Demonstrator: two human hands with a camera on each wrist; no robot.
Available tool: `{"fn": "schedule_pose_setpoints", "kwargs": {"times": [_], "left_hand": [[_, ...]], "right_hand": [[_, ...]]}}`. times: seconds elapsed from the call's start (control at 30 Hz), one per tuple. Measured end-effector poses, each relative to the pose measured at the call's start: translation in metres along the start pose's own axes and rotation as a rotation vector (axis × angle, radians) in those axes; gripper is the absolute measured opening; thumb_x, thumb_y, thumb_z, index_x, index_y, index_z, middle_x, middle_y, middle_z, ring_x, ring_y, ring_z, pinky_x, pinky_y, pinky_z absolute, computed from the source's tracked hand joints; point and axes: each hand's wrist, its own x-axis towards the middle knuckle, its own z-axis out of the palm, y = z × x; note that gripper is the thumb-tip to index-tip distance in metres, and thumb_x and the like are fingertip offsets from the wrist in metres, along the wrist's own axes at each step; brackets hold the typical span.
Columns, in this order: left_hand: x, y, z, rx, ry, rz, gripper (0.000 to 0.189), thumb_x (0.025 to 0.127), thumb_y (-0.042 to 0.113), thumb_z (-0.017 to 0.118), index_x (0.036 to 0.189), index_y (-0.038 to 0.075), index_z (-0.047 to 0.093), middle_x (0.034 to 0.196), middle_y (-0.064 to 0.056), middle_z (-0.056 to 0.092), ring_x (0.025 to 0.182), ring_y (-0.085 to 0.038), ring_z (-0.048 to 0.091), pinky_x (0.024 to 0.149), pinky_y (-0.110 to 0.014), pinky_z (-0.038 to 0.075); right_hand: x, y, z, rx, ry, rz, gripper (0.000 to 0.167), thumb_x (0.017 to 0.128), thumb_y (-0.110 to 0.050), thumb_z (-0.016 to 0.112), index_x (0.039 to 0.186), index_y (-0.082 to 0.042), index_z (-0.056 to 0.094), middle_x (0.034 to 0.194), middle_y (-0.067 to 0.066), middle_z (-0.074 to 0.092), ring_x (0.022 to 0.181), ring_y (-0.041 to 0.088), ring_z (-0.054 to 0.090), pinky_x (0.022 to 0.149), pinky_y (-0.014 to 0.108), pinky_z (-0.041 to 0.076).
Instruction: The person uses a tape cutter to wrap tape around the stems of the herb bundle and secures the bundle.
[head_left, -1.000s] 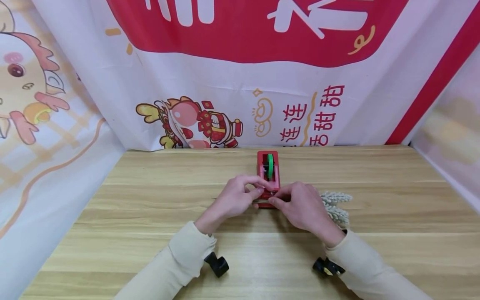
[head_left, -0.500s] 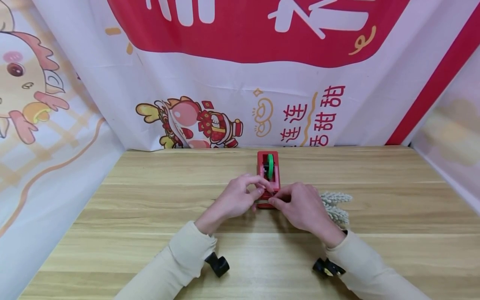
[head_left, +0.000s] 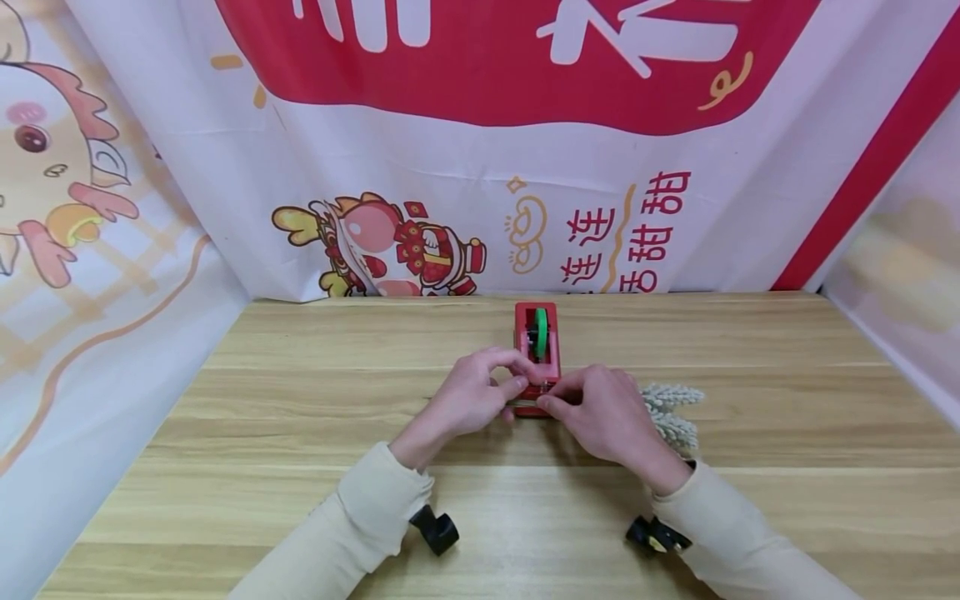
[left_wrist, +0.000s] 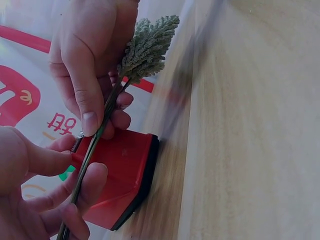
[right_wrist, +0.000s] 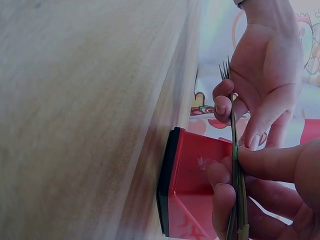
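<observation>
A bundle of thin stems with pale grey-green, fluffy flower heads lies across the front of a red tape dispenser. Its roll of green tape stands in the top. My right hand pinches the stems between thumb and fingers, just below the heads. Some green tape shows on the stems beside that thumb. Curled fingers of my left hand hold the lower stem ends. Its thumb and index finger meet by the dispenser's cutting edge; whether tape is between them is hidden.
The wooden table runs back to a white printed cloth, with more cloth at both sides. A black wrist camera hangs under the left sleeve, another black camera mount under the right.
The fingers of my left hand shift slightly at the dispenser's front. My right hand, the flower heads and the dispenser stay in place.
</observation>
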Motion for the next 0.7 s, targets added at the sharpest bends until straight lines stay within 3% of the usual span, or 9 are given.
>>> {"fn": "schedule_pose_setpoints", "kwargs": {"times": [0.2,0.5,0.7], "left_hand": [[-0.0006,0.0007,-0.0006,-0.011,0.011,-0.006,0.015,0.107,0.012,0.064,0.114,0.023,0.072,0.127,-0.007,0.069,0.069,-0.029,0.073,0.055,-0.027,0.048],[-0.0032,0.0007,-0.0016,-0.02,0.025,-0.004,0.018,0.105,0.013,0.066,0.113,0.025,0.077,0.141,-0.01,0.068,0.069,-0.032,0.076,0.047,-0.024,0.04],[-0.0033,0.0006,-0.0018,-0.026,0.018,-0.007,0.019,0.106,0.013,0.066,0.114,0.026,0.077,0.139,-0.009,0.069,0.07,-0.032,0.076,0.047,-0.024,0.04]], "right_hand": [[-0.0006,0.0006,-0.0004,0.005,-0.008,-0.006,0.011,0.097,-0.026,0.078,0.094,-0.018,0.086,0.073,-0.006,0.072,0.066,0.015,0.051,0.067,0.032,0.038],[-0.001,0.0015,-0.002,-0.026,0.0,-0.044,0.009,0.096,-0.026,0.079,0.093,-0.021,0.087,0.082,-0.006,0.08,0.063,0.013,0.053,0.066,0.031,0.04],[-0.0012,0.0011,-0.0032,-0.034,-0.006,-0.055,0.01,0.096,-0.025,0.079,0.092,-0.021,0.087,0.068,-0.009,0.071,0.06,0.013,0.049,0.063,0.031,0.037]]}}
